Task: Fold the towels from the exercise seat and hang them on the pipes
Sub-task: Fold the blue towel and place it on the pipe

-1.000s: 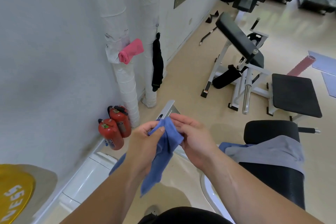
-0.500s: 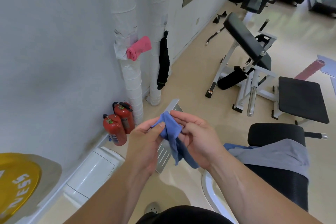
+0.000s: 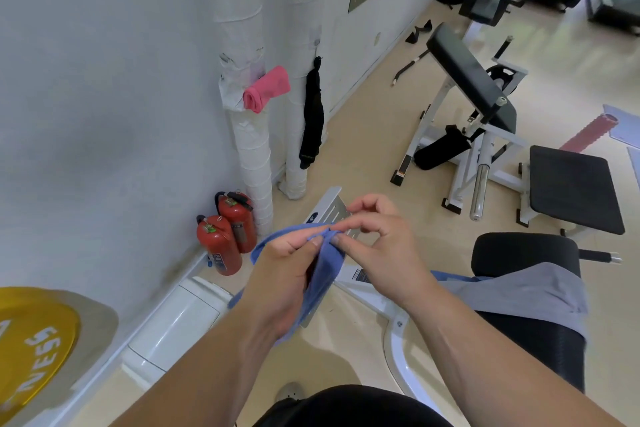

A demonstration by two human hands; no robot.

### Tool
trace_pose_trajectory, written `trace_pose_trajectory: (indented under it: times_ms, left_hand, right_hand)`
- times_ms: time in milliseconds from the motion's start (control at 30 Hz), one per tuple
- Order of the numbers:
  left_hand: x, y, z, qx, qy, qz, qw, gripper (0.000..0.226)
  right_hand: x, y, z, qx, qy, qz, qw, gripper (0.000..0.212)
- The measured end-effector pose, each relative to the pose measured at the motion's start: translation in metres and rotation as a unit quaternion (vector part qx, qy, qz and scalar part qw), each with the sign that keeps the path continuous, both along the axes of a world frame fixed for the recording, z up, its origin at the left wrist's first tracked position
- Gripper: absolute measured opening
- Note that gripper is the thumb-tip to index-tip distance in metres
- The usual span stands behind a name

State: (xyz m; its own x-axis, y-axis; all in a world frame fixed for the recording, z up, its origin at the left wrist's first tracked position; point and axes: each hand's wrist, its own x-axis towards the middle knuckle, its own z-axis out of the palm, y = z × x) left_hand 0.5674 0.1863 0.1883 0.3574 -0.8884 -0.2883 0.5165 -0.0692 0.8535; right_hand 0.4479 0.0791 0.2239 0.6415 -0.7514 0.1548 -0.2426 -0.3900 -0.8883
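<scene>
Near field, centre: the left hand (image 3: pixel 277 274) and right hand (image 3: pixel 377 253) meet at the gathered top edge of a blue towel (image 3: pixel 327 270). The left thumb presses the cloth against curled fingers. The right thumb and forefinger pinch the same edge from the 3 o'clock side, with the remaining fingers loosely curled above. The towel is held in the air and hangs limp toward 6 o'clock, with a loop bulging out at 9 o'clock.

Handling (judged): the cloth is light, soft and without stiffness, so it sags wherever it is unsupported. It is best taken at corners or along a hem, drawn taut between both hands before each fold.

At 4 o'clock, a grey towel (image 3: pixel 519 291) lies draped over the black seat (image 3: pixel 523 250), with a blue edge showing beneath it. These are judged to be awaiting folding.

At 8 o'clock lies a yellow weight plate (image 3: pixel 31 336). At 10 o'clock, two red fire extinguishers (image 3: pixel 221 243) stand against the wall.

Far field, 11 to 12 o'clock: a folded pink towel (image 3: pixel 266 88) is tucked on the nearer white pipe (image 3: pixel 249 156), and a black cloth (image 3: pixel 311 114) hangs beside the farther pipe (image 3: pixel 294 166).

At 2 o'clock stands a padded bench (image 3: pixel 467 76).
</scene>
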Motion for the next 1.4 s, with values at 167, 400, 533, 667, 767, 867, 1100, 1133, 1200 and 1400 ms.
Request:
trace_pose_trajectory:
  times_ms: [167,400,533,667,767,867,1100,1133,1200,1400]
  left_hand:
    - [0.012,0.006,0.006,0.042,-0.111,0.002,0.993,0.028]
    - [0.025,0.008,0.023,0.056,-0.293,-0.059,0.953,0.031]
    - [0.028,0.010,0.029,0.059,-0.325,-0.087,0.940,0.033]
    - [0.030,0.013,0.033,0.066,-0.342,-0.089,0.933,0.032]
    - [0.032,0.014,0.037,0.054,-0.341,-0.086,0.935,0.030]
    - [0.031,0.015,0.040,0.026,-0.324,-0.073,0.943,0.023]
    - [0.025,0.017,0.036,0.027,-0.339,-0.006,0.940,0.023]
    - [0.025,0.017,0.036,0.030,-0.334,-0.007,0.942,0.024]
    - [0.026,0.017,0.034,0.037,-0.319,-0.007,0.947,0.025]
    - [0.046,0.010,0.031,0.075,-0.294,0.052,0.951,0.028]
  right_hand:
    - [-0.005,-0.009,0.006,-0.067,0.057,0.064,0.994,0.005]
    - [0.000,-0.009,0.007,-0.109,0.127,0.109,0.980,0.010]
    - [0.003,-0.008,0.006,-0.114,0.129,0.116,0.978,0.016]
    - [0.005,-0.007,0.009,-0.122,0.149,0.113,0.975,0.019]
    - [0.008,-0.006,0.007,-0.119,0.146,0.101,0.977,0.018]
    - [0.010,-0.005,0.006,-0.114,0.138,0.082,0.980,0.018]
    - [0.011,-0.003,0.001,-0.127,0.112,0.086,0.982,0.020]
    - [0.010,-0.003,0.000,-0.120,0.112,0.091,0.982,0.019]
    - [0.008,-0.004,-0.005,-0.097,0.115,0.103,0.983,0.011]
    - [0.002,-0.011,-0.050,-0.111,0.210,0.154,0.959,0.022]
